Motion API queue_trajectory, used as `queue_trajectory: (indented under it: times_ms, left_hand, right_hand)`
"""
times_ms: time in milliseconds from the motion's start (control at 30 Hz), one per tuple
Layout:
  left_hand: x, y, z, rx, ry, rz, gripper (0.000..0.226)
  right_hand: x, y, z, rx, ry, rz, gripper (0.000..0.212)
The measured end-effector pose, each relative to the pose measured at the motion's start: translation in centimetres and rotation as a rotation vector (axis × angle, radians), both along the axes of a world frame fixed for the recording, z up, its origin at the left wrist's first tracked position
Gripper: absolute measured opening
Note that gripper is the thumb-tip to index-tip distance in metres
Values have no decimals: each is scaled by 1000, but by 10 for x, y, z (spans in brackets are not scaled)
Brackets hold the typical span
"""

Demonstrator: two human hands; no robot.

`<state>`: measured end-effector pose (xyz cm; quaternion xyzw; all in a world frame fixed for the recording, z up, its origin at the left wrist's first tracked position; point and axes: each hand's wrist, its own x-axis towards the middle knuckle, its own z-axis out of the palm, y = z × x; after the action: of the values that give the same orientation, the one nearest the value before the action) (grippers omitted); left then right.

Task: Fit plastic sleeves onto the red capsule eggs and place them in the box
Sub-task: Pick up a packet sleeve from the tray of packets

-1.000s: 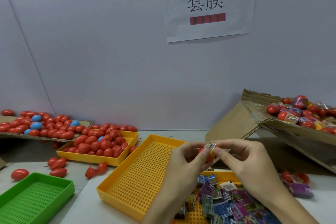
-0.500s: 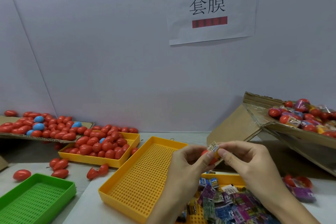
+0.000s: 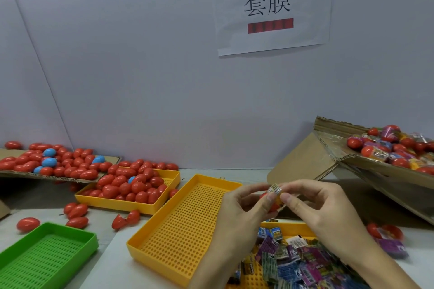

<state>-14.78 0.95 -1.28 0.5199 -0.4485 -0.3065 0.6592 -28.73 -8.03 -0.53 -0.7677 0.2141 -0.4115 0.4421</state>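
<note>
Hands meet over a yellow tray (image 3: 187, 225) at a packing bench: the left hand (image 3: 239, 216) and right hand (image 3: 314, 209) together pinch one red egg (image 3: 272, 207) between thumbs and fingertips, a printed plastic sleeve (image 3: 275, 190) sitting over its upper end. How far the sleeve reaches down the egg cannot be told, since the fingers hide most of it. The egg is held in the air above the tray's right half, well short of the cardboard box (image 3: 380, 171) that stands tilted at the right, its open face heaped with sleeved eggs (image 3: 394, 150). Loose sleeves (image 3: 296, 263) in purple, blue and green lie piled in the tray below the wrists; the tray's left half shows bare perforated floor. A second yellow tray (image 3: 162, 204) behind it holds a mound of bare eggs (image 3: 131, 185) with a blue one among them, and more red and blue eggs spread over a cardboard sheet (image 3: 110, 159) at far left. Several eggs lie loose on the bench beside a green tray (image 3: 47, 256) in the near left corner. One sleeved egg (image 3: 385, 232) rests on the bench just under the box. A paper sign (image 3: 270, 4) with two Chinese characters is fixed to the grey wall above
</note>
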Motion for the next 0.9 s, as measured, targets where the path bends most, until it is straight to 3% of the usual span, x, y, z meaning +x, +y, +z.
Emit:
queue_trajectory:
  times_ms: [167, 267, 367, 567, 733, 900]
  left_hand:
    - [-1, -2, -1, -9, 25, 13, 20]
    - [0, -2, -1, -27, 93, 14, 16]
    - [2, -3, 0, -33, 146, 27, 18]
    - [0, -4, -3, -5, 88, 78, 15]
    - [1, -5, -3, 4, 110, 68, 23]
    - [-1, -3, 0, 18, 219, -25, 17]
  right_hand:
    - [3, 5, -2, 3, -16, -49, 14]
    - [7, 9, -3, -28, -2, -96, 26]
    - [8, 11, -4, -186, 66, -152, 37]
    - [17, 18, -10, -350, 188, -250, 70]
    - [20, 18, -14, -398, 139, -283, 72]
    - [18, 17, -14, -370, 97, -205, 75]
